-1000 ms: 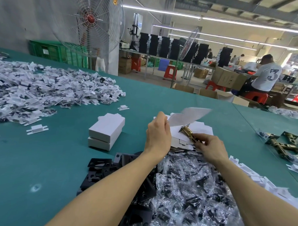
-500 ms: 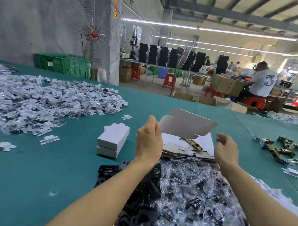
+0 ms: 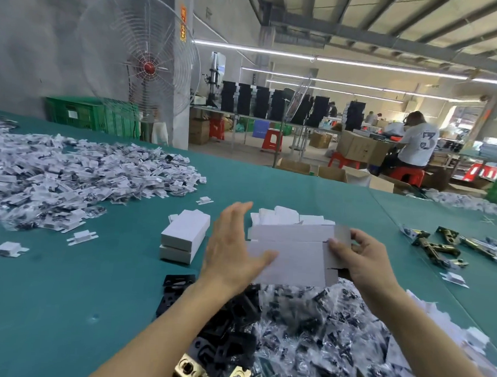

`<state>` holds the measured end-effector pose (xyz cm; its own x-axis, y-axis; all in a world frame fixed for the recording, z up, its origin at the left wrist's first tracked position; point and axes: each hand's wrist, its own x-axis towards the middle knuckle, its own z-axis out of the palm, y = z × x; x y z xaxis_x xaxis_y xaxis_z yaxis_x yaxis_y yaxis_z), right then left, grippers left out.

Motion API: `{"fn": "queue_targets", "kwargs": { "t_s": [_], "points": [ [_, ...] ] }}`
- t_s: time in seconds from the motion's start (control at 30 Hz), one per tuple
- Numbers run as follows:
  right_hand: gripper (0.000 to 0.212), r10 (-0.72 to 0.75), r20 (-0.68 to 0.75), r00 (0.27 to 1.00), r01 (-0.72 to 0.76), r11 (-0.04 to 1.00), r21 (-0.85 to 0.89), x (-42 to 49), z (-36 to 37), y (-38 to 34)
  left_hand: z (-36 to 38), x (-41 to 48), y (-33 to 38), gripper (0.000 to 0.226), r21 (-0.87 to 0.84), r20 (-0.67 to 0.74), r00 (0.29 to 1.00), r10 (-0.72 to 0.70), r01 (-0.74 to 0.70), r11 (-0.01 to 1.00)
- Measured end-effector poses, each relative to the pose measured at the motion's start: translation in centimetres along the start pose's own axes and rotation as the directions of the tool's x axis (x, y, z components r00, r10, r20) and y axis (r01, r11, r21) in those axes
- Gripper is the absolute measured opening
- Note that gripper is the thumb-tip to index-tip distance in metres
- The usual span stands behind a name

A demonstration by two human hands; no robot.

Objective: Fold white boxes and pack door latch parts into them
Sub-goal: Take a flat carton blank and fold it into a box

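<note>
Two finished boxes point(image 3: 184, 234) lie stacked on the table point(image 3: 66, 294) at left. The left hand point(image 3: 233, 244), fingers point(image 3: 237, 213) straight and thumb flat on the panel, steadies the half-folded box point(image 3: 290, 255) above the table. The right hand point(image 3: 363, 261) pinches the end flap point(image 3: 340, 235); crease it squarely along the score before tucking.

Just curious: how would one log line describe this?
step: folding white box | left hand: flat on box | right hand: pinching its right end
</note>
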<state>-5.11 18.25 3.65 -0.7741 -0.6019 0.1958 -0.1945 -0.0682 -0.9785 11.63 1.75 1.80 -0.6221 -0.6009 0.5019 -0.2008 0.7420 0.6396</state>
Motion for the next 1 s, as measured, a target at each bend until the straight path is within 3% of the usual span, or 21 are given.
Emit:
{"fn": "queue_targets", "kwargs": {
  "t_s": [0.07, 0.17, 0.3, 0.4, 0.6, 0.73, 0.83, 0.9, 1.0],
  "points": [
    [0.012, -0.031, 0.044, 0.999, 0.032, 0.999, -0.012, -1.1, 0.9, -1.1, -0.5, -0.4, 1.5, 0.115, 0.182, 0.161, 0.964, 0.211, -0.239, 0.954],
    [0.009, -0.087, 0.095, 0.992, 0.089, 0.996, -0.011, -2.6, 2.4, -2.8, -0.4, -1.2, 2.7, 0.133, 0.323, 0.313, 0.914, 0.256, -0.357, 0.877],
    [0.023, -0.061, 0.235, 0.97, 0.06, 0.998, 0.013, -4.3, 3.2, -4.7, -0.7, -1.9, 2.5, 0.133, 0.226, 0.299, 0.923, 0.241, -0.314, 0.922],
    [0.043, 0.013, 0.307, 0.952, 0.014, 0.996, -0.085, -5.1, 3.6, -5.1, -1.0, -2.3, 1.6, 0.127, 0.144, 0.305, 0.92, 0.245, -0.299, 0.943],
    [0.046, -0.101, 0.205, 0.974, 0.175, 0.906, -0.386, -5.0, 4.2, -4.3, -0.1, -3.3, 0.7, 0.109, 0.148, 0.225, 0.942, 0.251, -0.287, 0.946],
    [0.046, -0.169, 0.037, 0.985, 0.173, 0.942, -0.289, -4.8, 4.4, -4.1, -0.4, -2.8, 0.7, 0.102, 0.055, 0.146, 0.964, 0.221, -0.231, 0.972],
    [0.026, -0.304, -0.139, 0.943, 0.286, 0.949, -0.134, -5.4, 4.7, -3.8, -0.8, -2.8, 1.0, 0.103, -0.08, 0.081, 0.978, 0.193, -0.187, 0.979],
    [0.01, -0.388, -0.132, 0.912, 0.382, 0.921, -0.071, -6.4, 5.3, -3.4, -0.9, -2.8, 1.2, 0.102, -0.158, 0.038, 0.985, 0.166, -0.158, 0.975],
    [0.019, -0.451, -0.049, 0.891, 0.44, 0.886, -0.149, -7.7, 6.0, -2.5, -0.7, -2.9, 1.4, 0.088, -0.209, 0.021, 0.991, 0.13, -0.122, 0.97]
  ]
}}
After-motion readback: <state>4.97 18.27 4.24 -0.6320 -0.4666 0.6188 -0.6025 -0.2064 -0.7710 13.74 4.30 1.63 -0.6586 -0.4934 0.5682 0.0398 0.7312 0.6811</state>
